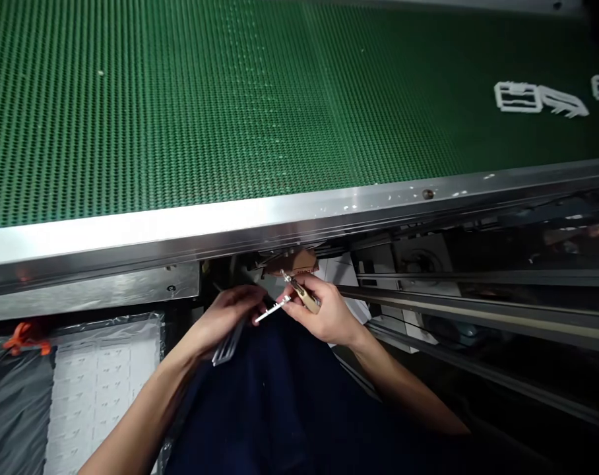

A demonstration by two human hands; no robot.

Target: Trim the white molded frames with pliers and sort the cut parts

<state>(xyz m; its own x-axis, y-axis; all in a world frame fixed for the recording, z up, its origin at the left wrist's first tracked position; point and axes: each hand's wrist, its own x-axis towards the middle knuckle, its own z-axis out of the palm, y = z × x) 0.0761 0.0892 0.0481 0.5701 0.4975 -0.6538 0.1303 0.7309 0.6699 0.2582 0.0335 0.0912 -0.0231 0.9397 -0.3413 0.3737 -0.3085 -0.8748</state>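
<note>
Belt: a green perforated conveyor belt [205, 105], its surface a dense grid of small round holes; white plastic cut-outs [539, 97] lie on its far right;
Rail: a brushed aluminium rail [181, 231] runs along the belt's near edge;
Below left: a sheet of white die-cut pieces [96, 389] on dark plastic film [17, 422], with an orange clip [27, 340] above;
Lap: navy clothing [280, 402] fills the space under the hands;
Left hand: the left hand [225, 316] reaches forward below the rail, fingers curled and closed around a slotted metal piece [227, 346];
Right hand: the right hand [326, 310] grips a tan-handled tool [304, 295], its metal tip pointing up and left;
Smallest: a thin white strip [272, 310] sits between both hands, just beside the right fingertips [285, 310].
</note>
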